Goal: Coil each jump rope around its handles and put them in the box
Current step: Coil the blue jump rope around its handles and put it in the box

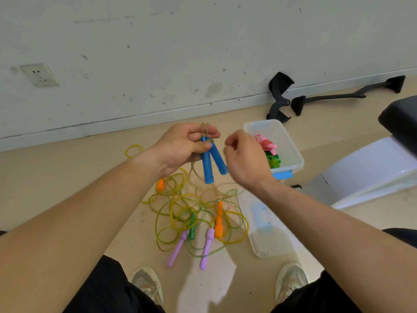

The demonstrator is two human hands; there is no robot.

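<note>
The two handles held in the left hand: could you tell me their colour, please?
Both handles are blue, clearest in the head view.

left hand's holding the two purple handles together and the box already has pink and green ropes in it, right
Not purple: the head view shows the left hand holding the two blue handles together; the purple handles lie on the floor. The box does hold a pink rope and a green rope.

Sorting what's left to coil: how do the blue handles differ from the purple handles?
The blue handles are gripped together in the left hand, above the floor; the purple handles lie apart on the floor. The blue ones are plain straight tubes; the purple ones are slimmer with a bulbed end. Both come as same-coloured pairs.
</note>
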